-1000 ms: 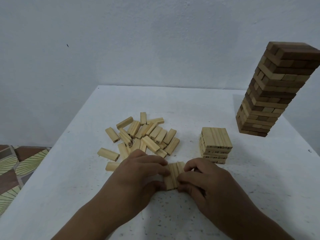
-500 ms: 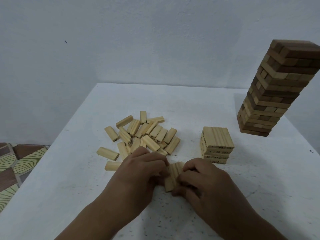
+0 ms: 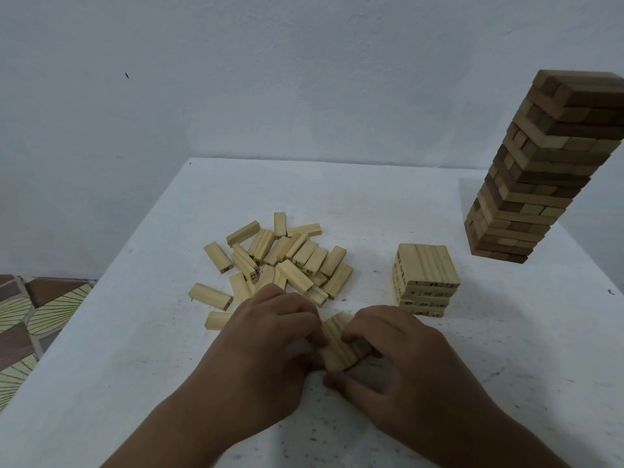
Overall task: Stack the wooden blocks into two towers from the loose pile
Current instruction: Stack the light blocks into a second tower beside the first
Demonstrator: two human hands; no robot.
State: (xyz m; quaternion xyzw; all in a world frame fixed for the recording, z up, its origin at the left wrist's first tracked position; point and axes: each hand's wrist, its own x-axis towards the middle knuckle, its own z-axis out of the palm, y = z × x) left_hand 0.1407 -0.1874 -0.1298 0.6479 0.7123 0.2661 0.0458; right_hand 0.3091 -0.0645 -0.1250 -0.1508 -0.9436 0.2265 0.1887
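A loose pile of pale wooden blocks (image 3: 283,261) lies on the white table (image 3: 371,204), left of centre. A short tower of pale blocks (image 3: 426,280), several layers high, stands right of the pile. Near the front, a small row of blocks (image 3: 339,344) is pressed side by side between both hands. My left hand (image 3: 270,336) grips it from the left with curled fingers. My right hand (image 3: 395,352) grips it from the right, thumb under the near end. Whether the row touches the table is unclear.
A tall tower of darker brown blocks (image 3: 543,167) stands at the far right of the table, leaning slightly. A white wall lies behind. Patterned floor tiles (image 3: 30,312) show past the table's left edge.
Both hands have squeezed the row of blocks closer together and turned it slightly; my right thumb now sits under its near end. The pile and both towers have not moved.
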